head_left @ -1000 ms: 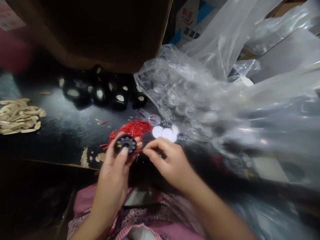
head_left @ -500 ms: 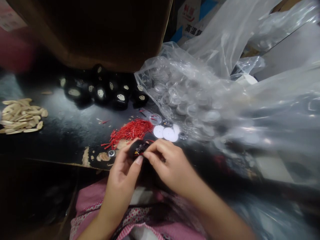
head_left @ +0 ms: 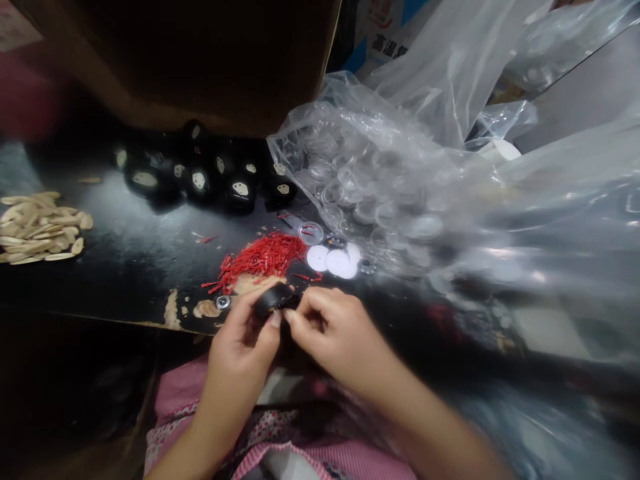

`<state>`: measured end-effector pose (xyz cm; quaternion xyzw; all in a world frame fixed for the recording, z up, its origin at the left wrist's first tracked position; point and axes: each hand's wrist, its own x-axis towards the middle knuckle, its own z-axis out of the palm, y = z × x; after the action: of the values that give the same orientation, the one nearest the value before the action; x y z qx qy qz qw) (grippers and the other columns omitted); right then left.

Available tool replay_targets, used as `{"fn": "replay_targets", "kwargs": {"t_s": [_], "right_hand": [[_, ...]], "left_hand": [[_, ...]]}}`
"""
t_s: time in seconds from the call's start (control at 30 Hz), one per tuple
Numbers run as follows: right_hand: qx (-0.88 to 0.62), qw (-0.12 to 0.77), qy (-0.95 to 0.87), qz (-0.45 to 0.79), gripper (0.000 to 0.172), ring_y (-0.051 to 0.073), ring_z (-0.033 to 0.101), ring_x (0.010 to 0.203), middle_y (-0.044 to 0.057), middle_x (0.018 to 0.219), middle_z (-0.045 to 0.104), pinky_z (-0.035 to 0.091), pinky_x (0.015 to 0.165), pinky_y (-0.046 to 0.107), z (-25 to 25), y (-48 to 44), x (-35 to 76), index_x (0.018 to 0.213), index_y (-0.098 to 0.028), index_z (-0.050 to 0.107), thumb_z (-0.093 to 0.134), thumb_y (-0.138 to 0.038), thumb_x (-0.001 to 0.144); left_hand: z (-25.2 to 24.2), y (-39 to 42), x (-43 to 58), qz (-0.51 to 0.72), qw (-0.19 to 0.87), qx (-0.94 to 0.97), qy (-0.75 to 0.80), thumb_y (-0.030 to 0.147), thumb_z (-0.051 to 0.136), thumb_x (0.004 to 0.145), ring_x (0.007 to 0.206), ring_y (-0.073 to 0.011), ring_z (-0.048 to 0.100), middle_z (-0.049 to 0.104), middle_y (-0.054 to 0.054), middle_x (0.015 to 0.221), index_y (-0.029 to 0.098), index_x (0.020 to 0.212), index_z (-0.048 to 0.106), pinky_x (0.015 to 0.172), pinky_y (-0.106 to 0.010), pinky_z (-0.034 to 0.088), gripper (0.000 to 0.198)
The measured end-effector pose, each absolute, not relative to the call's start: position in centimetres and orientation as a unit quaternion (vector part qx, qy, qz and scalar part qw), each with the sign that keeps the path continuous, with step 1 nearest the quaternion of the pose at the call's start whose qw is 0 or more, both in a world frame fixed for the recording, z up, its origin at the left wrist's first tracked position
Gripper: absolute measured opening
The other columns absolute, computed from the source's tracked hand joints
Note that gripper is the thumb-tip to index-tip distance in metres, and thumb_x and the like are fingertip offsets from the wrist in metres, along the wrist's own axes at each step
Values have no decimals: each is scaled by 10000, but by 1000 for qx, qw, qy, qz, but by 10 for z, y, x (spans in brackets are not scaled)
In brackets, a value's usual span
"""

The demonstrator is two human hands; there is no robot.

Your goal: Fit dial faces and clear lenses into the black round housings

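Your left hand (head_left: 243,343) is gripping a round black casing (head_left: 271,298), your right hand (head_left: 340,325) is bunching fingertips alongside, hold unclear, and slim red plastic-looking pieces (head_left: 269,257) are remaining loose.

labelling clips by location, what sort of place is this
Probably a small assembly workshop: red pieces are heaped on a dark tabletop, a clear plastic bag of round transparent parts lies beside them, and the left hand holds a round black part.

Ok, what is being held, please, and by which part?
The left fingers hold a round black dial by its rim; whether the right fingers grip it is unclear.
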<state>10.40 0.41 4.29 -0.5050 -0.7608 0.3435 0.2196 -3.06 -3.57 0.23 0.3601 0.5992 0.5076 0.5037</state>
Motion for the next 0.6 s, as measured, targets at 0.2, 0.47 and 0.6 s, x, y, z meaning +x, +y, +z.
{"fn": "replay_targets", "kwargs": {"t_s": [0.2,0.47,0.6], "right_hand": [[-434,232,-838,234,125,181,589,821,67,879,668,410,756,302,40,16,107,956,-128,654,554,-120,881],[-436,183,-870,139,119,172,582,721,39,759,654,418,712,299,39,22,93,807,-142,616,516,-181,859],[-485,158,-828,233,80,135,600,682,3,761,685,434,681,256,48,26,96,835,-166,634,574,-212,863]], "left_hand": [[-9,-35,-37,496,647,217,537,406,707,793,1318,-224,499,605,45,1377,369,1206,653,1038,-293,451,418],[0,-33,-26,487,660,29,572,512,809,598,1248,-312,565,707,-14,1235,295,977,761,901,-321,557,440],[-19,-34,-29,493,626,110,594,542,757,666,1289,-295,527,671,17,1297,340,1077,725,945,-339,514,459]]}}
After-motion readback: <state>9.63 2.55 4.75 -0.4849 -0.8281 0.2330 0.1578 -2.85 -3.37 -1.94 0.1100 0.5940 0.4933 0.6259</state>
